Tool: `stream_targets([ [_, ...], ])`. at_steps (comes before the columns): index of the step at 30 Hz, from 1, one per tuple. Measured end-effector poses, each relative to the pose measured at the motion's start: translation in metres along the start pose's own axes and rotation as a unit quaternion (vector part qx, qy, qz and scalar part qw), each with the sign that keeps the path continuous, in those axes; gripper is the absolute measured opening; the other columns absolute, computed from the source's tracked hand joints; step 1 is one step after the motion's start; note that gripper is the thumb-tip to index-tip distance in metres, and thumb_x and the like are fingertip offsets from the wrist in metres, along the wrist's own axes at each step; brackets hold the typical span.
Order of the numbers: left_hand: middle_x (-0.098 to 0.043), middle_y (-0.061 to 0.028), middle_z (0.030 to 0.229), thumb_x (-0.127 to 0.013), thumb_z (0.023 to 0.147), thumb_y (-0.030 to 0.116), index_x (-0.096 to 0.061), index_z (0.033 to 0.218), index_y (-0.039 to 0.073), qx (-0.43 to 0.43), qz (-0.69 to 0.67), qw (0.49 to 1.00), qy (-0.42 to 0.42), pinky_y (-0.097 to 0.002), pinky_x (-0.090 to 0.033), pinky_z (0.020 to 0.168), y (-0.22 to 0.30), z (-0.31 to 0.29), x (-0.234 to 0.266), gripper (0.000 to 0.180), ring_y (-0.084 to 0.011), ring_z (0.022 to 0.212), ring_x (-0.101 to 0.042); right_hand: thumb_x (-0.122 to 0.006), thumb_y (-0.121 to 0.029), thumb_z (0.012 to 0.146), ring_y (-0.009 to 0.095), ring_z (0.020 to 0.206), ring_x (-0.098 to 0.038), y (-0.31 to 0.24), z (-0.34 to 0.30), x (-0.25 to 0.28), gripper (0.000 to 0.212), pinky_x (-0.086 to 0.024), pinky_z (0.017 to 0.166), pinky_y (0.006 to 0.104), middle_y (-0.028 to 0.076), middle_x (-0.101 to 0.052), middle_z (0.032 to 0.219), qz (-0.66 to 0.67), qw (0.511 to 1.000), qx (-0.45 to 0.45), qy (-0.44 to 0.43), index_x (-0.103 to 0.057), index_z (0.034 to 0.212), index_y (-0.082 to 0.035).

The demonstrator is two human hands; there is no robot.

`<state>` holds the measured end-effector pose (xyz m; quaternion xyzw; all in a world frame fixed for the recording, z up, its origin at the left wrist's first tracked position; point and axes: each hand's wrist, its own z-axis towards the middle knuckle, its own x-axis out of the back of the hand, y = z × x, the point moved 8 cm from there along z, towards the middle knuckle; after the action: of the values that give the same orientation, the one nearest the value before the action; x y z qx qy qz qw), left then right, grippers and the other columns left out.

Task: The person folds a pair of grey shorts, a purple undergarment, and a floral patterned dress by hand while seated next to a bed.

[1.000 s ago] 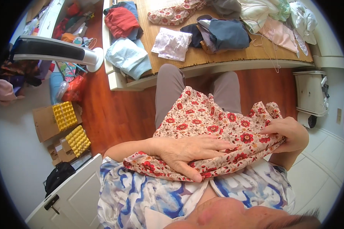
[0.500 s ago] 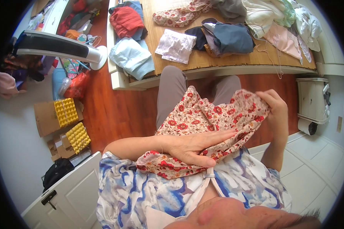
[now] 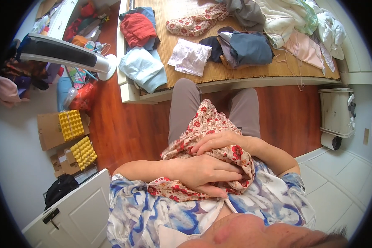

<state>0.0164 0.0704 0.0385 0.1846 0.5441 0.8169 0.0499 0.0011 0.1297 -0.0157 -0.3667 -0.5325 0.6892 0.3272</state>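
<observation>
A cream cloth with red flowers (image 3: 206,118) is bunched across my lap and against my stomach. My left hand (image 3: 208,171) lies flat on its near part, fingers stretched toward the right and slightly spread. Just beyond it, my right hand (image 3: 219,142) reaches in from the right and curls over the cloth, its fingertips pointing left. A folded part of the cloth bulges between the two hands on the right. What the right fingertips pinch is partly hidden in the folds.
Ahead stands a bed with a woven mat (image 3: 177,84). On it lie a white folded garment (image 3: 190,57), a dark blue pile (image 3: 251,48), red clothing (image 3: 138,29), light blue clothing (image 3: 141,66) and another floral piece (image 3: 196,20). A white bin (image 3: 337,111) is at right.
My right hand has swung from the far right to the middle, carrying the cloth's right end over to the left. The left hand stays nearly in place, pressing on the cloth.
</observation>
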Motion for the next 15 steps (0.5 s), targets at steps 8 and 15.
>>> stream_targets([
  [8, -0.062, -0.0188, 0.117, -0.073, 0.079, 0.018, -0.061, 0.120, 0.001, 0.050, 0.237, 0.946, 0.214, -0.0370, -0.056, 0.079, -0.002, -0.021, 0.051, 0.046, -0.0328, 0.097, -0.066, -0.055, -0.015, 0.092, 0.026, 0.124, -0.051, 0.016, -0.016, -0.021, 0.035, -0.040, 0.104, 0.0369, 0.015, -0.054, 0.132, -0.004, 0.983, -0.180, -0.016, -0.060, 0.124, -0.002],
  [15, -0.062, -0.0092, 0.117, -0.069, 0.082, 0.041, -0.051, 0.136, 0.011, 0.238, 0.244, 0.938, 0.070, -0.0339, -0.056, 0.071, -0.036, -0.065, 0.044, 0.065, -0.0251, 0.095, -0.066, -0.052, -0.016, 0.091, 0.030, 0.125, -0.050, -0.005, 0.008, -0.028, 0.036, -0.040, 0.104, 0.0399, 0.016, -0.056, 0.132, 0.014, 0.994, -0.033, -0.099, -0.061, 0.122, -0.001],
])
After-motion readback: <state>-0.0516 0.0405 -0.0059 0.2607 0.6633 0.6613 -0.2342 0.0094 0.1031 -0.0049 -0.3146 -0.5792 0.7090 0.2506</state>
